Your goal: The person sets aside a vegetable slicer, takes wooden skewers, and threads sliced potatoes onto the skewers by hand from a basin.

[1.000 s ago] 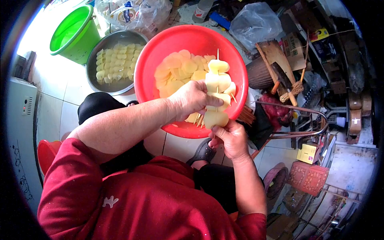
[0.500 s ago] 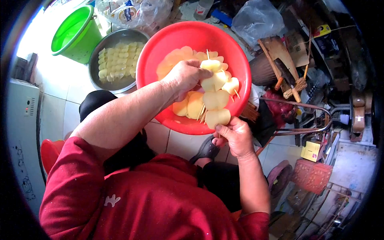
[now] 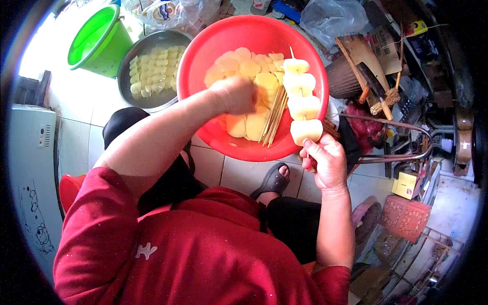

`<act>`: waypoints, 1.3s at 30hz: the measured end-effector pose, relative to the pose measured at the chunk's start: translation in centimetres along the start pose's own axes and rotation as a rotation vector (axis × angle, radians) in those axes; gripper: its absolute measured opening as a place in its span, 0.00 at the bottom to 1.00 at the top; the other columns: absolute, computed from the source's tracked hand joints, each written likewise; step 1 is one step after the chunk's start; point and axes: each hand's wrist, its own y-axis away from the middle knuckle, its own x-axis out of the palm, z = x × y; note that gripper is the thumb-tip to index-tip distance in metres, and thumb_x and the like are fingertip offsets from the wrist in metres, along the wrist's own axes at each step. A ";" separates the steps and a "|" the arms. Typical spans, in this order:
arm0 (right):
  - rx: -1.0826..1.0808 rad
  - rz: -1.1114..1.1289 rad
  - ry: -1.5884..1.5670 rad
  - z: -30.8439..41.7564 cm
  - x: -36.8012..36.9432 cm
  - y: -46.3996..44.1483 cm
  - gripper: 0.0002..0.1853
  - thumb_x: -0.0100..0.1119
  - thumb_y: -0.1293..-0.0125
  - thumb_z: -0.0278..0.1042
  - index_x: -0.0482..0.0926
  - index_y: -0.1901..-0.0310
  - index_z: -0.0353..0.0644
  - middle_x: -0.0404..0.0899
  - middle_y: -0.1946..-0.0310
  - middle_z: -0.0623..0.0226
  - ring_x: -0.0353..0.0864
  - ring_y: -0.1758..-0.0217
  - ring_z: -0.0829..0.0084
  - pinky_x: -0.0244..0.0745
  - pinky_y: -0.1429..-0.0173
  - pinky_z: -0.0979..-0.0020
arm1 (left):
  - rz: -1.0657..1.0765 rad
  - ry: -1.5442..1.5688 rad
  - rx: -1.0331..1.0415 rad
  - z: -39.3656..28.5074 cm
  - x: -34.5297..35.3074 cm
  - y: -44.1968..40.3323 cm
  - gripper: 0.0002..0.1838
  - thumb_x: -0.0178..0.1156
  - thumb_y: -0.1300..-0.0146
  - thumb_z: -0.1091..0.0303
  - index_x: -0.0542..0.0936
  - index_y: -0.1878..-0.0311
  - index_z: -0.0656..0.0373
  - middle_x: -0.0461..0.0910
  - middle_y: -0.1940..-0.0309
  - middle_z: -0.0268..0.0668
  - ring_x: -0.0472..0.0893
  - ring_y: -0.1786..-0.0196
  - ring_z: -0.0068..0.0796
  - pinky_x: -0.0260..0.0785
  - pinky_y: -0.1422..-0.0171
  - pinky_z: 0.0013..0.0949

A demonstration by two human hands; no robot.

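My right hand (image 3: 327, 161) pinches the lower end of a skewer of pale yellow slices (image 3: 305, 108), held upright over the right side of the red basin (image 3: 189, 66). Several slices are threaded on it, and its tip sticks out above them. My left hand (image 3: 238, 95) is over the middle of the basin, apart from the skewer; motion blur smears its fingers. Beneath and around it lie loose round slices (image 3: 250, 68). A bundle of bare sticks (image 3: 274, 117) lies between the two hands, leaning on slices in the basin.
A metal bowl (image 3: 122, 84) with rows of skewered slices stands left of the basin, beside a green bucket (image 3: 104, 48). At the right are a knife (image 3: 373, 84) on a wooden board, a clear plastic bag (image 3: 333, 23) and a metal frame (image 3: 401, 158).
My left hand has let go of the skewered slices and moved down and left over the loose ones. My right hand has shifted right with the skewer, uncovering the bare sticks.
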 end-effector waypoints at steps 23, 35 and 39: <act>-0.011 0.062 0.109 -0.4 0.2 0.2 0.08 0.59 0.38 0.31 0.78 0.61 0.37 0.77 0.77 0.70 0.71 0.83 0.84 0.68 0.79 0.82 | -0.037 -0.099 -0.038 -0.2 1.1 0.5 0.09 0.57 0.47 0.68 0.81 0.63 0.56 0.82 0.69 0.41 0.82 0.64 0.40 0.75 0.60 0.39; 0.019 0.163 0.083 -0.3 0.1 0.8 0.08 0.61 0.39 0.32 0.78 0.60 0.39 0.78 0.76 0.70 0.71 0.81 0.85 0.68 0.77 0.82 | -0.638 1.696 -0.059 1.4 -2.8 0.3 0.05 0.53 0.38 0.73 0.76 0.61 0.59 0.79 0.67 0.34 0.80 0.65 0.26 0.75 0.59 0.30; 0.022 0.171 0.079 -0.5 0.2 0.6 0.09 0.62 0.39 0.32 0.78 0.59 0.39 0.78 0.76 0.70 0.72 0.81 0.85 0.68 0.77 0.82 | -0.628 1.720 -0.066 1.2 -3.2 0.6 0.04 0.53 0.39 0.75 0.75 0.61 0.58 0.79 0.64 0.35 0.80 0.63 0.27 0.76 0.58 0.31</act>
